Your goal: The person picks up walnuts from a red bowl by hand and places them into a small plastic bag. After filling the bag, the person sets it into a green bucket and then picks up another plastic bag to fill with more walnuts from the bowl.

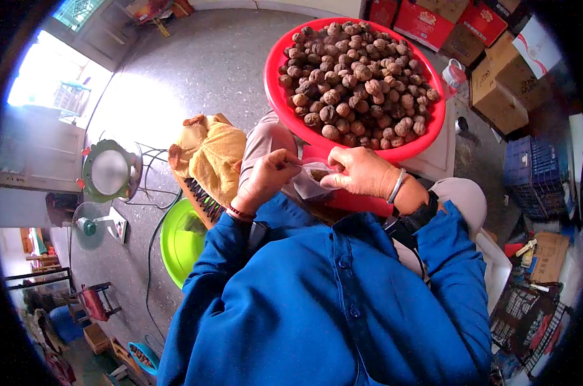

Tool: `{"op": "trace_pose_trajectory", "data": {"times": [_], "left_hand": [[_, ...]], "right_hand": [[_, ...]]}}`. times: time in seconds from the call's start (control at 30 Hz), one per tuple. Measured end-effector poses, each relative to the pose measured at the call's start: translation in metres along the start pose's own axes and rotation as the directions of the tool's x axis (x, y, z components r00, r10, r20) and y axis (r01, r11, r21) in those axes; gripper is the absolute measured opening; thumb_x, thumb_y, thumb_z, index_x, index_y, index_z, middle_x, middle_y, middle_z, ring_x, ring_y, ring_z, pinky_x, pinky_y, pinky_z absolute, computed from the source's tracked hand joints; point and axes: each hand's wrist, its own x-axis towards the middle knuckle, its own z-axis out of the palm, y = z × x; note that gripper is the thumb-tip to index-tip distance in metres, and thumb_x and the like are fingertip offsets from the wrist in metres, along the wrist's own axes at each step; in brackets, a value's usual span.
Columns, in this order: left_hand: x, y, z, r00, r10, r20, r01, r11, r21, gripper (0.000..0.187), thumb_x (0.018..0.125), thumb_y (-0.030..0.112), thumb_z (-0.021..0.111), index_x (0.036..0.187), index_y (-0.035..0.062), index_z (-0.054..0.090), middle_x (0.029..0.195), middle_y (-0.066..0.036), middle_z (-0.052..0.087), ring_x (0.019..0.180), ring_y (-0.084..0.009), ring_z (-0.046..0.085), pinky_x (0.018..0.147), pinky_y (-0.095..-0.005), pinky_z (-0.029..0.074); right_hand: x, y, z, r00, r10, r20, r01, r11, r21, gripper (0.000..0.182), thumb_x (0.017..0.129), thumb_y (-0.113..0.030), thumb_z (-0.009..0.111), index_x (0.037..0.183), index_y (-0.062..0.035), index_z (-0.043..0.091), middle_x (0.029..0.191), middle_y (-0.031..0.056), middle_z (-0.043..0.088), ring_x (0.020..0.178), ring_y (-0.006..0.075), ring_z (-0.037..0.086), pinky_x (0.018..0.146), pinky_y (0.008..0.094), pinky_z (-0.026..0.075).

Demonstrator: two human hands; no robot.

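Observation:
A wide red basin (437, 132) heaped with walnuts (362, 83) stands in front of me. Just below its near rim, my left hand (269, 177) pinches one edge of a small whitish bag (309, 186). On the bag's other side my right hand (362, 172) has its fingers closed on the edge. Something brown, perhaps a walnut, shows at the bag's opening between the hands. Under the bag and my right hand, part of another red container (356, 204) is visible, mostly hidden.
A yellow cloth (217, 157) covers a wooden seat at the left, beside a bright green basin (175, 241). A fan (92, 225) and cables lie farther left. Cardboard boxes (507, 87) and a blue crate (536, 174) are stacked at the right.

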Motion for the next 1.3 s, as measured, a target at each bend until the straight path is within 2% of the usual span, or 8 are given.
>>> {"op": "trace_pose_trajectory", "data": {"times": [0.1, 0.23, 0.27, 0.37, 0.7, 1.0, 1.13, 1.3], "left_hand": [[-0.002, 0.005, 0.002, 0.997, 0.069, -0.021, -0.067, 0.995, 0.079, 0.016, 0.086, 0.01, 0.074, 0.1, 0.0035, 0.07, 0.078, -0.001, 0.066, 0.07, -0.0081, 0.059, 0.063, -0.0252, 0.049], [0.001, 0.0, 0.001, 0.996, 0.091, -0.019, -0.09, 0.992, 0.086, 0.018, 0.082, 0.009, 0.077, 0.099, 0.0054, 0.071, 0.081, -0.002, 0.065, 0.075, -0.0101, 0.06, 0.065, -0.0265, 0.05], [0.0, 0.003, -0.001, 0.988, 0.156, 0.007, -0.155, 0.977, 0.149, 0.02, 0.08, 0.008, 0.078, 0.099, 0.0065, 0.072, 0.083, -0.003, 0.063, 0.076, -0.0122, 0.06, 0.066, -0.0275, 0.05], [-0.002, 0.007, -0.002, 0.973, 0.228, 0.029, -0.228, 0.94, 0.253, 0.023, 0.076, 0.006, 0.079, 0.097, 0.0082, 0.073, 0.087, -0.005, 0.061, 0.078, -0.0161, 0.061, 0.068, -0.0294, 0.051], [-0.001, 0.008, -0.002, 0.926, 0.378, 0.0, -0.345, 0.846, 0.406, 0.008, 0.079, 0.011, 0.075, 0.082, 0.0094, 0.068, 0.087, -0.009, 0.064, 0.086, -0.0317, 0.061, 0.078, -0.0403, 0.05], [0.001, 0.004, 0.0, 0.945, 0.327, 0.021, -0.311, 0.874, 0.373, 0.009, 0.079, 0.01, 0.072, 0.083, 0.0058, 0.065, 0.085, -0.011, 0.065, 0.086, -0.0322, 0.061, 0.078, -0.0407, 0.049], [0.001, 0.008, 0.001, 0.95, 0.312, 0.022, -0.295, 0.87, 0.395, 0.012, 0.078, 0.011, 0.074, 0.087, 0.0067, 0.067, 0.088, -0.01, 0.065, 0.089, -0.0316, 0.061, 0.08, -0.041, 0.049], [0.007, 0.011, 0.008, 0.834, 0.536, 0.135, -0.525, 0.691, 0.498, 0.022, 0.072, 0.017, 0.079, 0.092, 0.0123, 0.071, 0.093, -0.007, 0.066, 0.097, -0.0279, 0.061, 0.087, -0.0396, 0.048]], "right_hand": [[-0.003, 0.002, 0.002, 0.995, 0.026, 0.097, -0.01, 0.988, -0.155, 0.05, 0.076, -0.038, 0.082, 0.099, -0.0023, 0.056, 0.087, 0.0219, 0.067, 0.084, 0.0417, 0.067, 0.071, 0.0457, 0.053], [-0.004, 0.012, 0.017, 0.993, -0.004, 0.12, 0.041, 0.951, -0.306, 0.036, 0.079, -0.022, 0.073, 0.1, -0.0008, 0.054, 0.086, 0.0261, 0.066, 0.086, 0.0443, 0.066, 0.075, 0.0509, 0.053], [-0.004, 0.016, 0.021, 0.991, 0.029, 0.129, 0.014, 0.948, -0.317, 0.026, 0.08, -0.013, 0.065, 0.1, -0.0002, 0.054, 0.084, 0.0269, 0.066, 0.086, 0.0457, 0.066, 0.076, 0.0526, 0.053], [-0.003, 0.019, 0.024, 0.995, 0.0, 0.105, 0.033, 0.949, -0.314, 0.02, 0.082, -0.009, 0.06, 0.099, -0.0003, 0.055, 0.082, 0.0267, 0.065, 0.084, 0.0463, 0.065, 0.074, 0.0536, 0.053], [-0.003, 0.021, 0.011, 0.995, -0.09, -0.032, 0.078, 0.961, -0.264, 0.011, 0.083, -0.007, 0.057, 0.092, -0.0016, 0.059, 0.08, 0.0258, 0.067, 0.081, 0.0447, 0.067, 0.073, 0.0535, 0.054], [-0.004, 0.018, 0.014, 0.999, -0.041, -0.022, 0.034, 0.968, -0.249, 0.011, 0.085, -0.009, 0.06, 0.093, -0.0028, 0.057, 0.087, 0.021, 0.066, 0.085, 0.043, 0.065, 0.074, 0.0507, 0.053], [0.0, 0.034, 0.029, 0.994, -0.114, 0.001, 0.107, 0.931, -0.348, 0.009, 0.086, -0.01, 0.059, 0.092, -0.0032, 0.057, 0.088, 0.0197, 0.065, 0.087, 0.0408, 0.065, 0.076, 0.0483, 0.054], [0.001, 0.031, 0.029, 0.989, -0.148, -0.022, 0.13, 0.924, -0.36, 0.007, 0.087, -0.008, 0.058, 0.091, -0.003, 0.057, 0.09, 0.0191, 0.065, 0.088, 0.0396, 0.064, 0.077, 0.0471, 0.054]]}}
